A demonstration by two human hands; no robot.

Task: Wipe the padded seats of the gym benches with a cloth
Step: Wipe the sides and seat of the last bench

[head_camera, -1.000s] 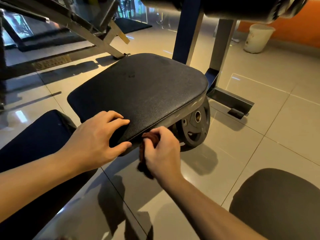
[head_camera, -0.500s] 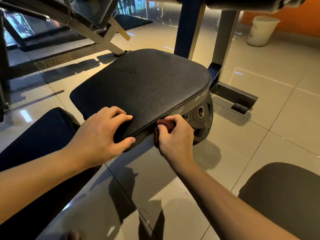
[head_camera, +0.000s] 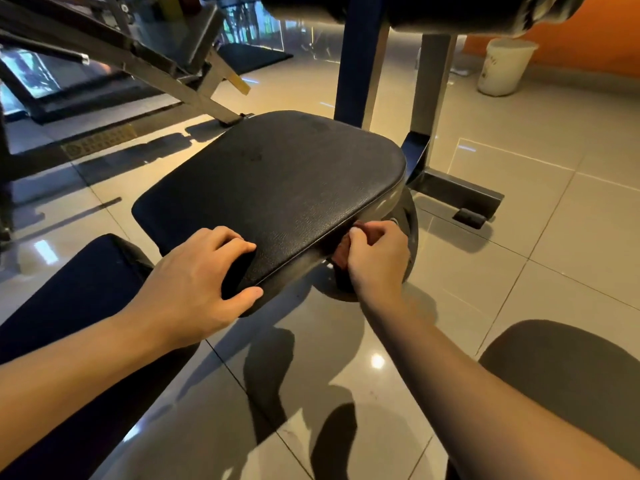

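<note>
A black padded seat (head_camera: 277, 181) fills the middle of the head view. My left hand (head_camera: 197, 282) grips its near corner, fingers on top and thumb under the edge. My right hand (head_camera: 377, 254) is shut on a dark reddish-brown cloth (head_camera: 344, 252) and presses it against the seat's right side edge. Most of the cloth is hidden inside the fist and under the seat rim.
A weight plate (head_camera: 410, 233) sits under the seat behind my right hand. Blue and grey uprights (head_camera: 356, 64) and a floor foot (head_camera: 457, 192) stand behind. Another dark pad (head_camera: 69, 296) lies at left, a round dark seat (head_camera: 568, 375) at right, a white bucket (head_camera: 502, 67) far right.
My right hand has slid the cloth along the seat's side edge, away from me and toward the right. My left hand has kept its hold on the near corner.
</note>
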